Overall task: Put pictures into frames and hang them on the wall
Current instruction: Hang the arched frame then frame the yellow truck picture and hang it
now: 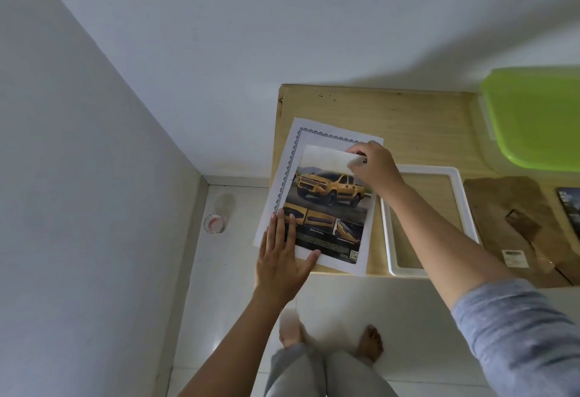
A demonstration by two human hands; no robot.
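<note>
Head view looks straight down on a pale wooden bench [408, 120] pushed against a white wall. The left hand [282, 258] lies flat, fingers straight and close together, thumb spread out to the side. It presses on the near left corner of the truck picture [332, 208] and of the bordered sheet [290, 158] under it. The left forearm comes up from the bottom edge, bare. The right hand [375, 166] reaches across from the right, wrist bent and knuckles up. Its fingertips pinch the far right corner of the truck picture, which curls up a little, white side showing. The right arm is bare to the elbow, with a grey sleeve above.

The truck picture lies tilted on the bordered sheet at the left end of the bench, its near edge overhanging the bench front. Just to its right lies the white frame [455, 177], flat, with the right forearm crossing over it. Further right is a brown backing board [502, 205], then a dark print [570, 208] at the edge. A green tub [539, 120] sits at the far right. On the tiled floor [408, 302] stand two bare feet, and a clear cup [216, 222] near the wall.
</note>
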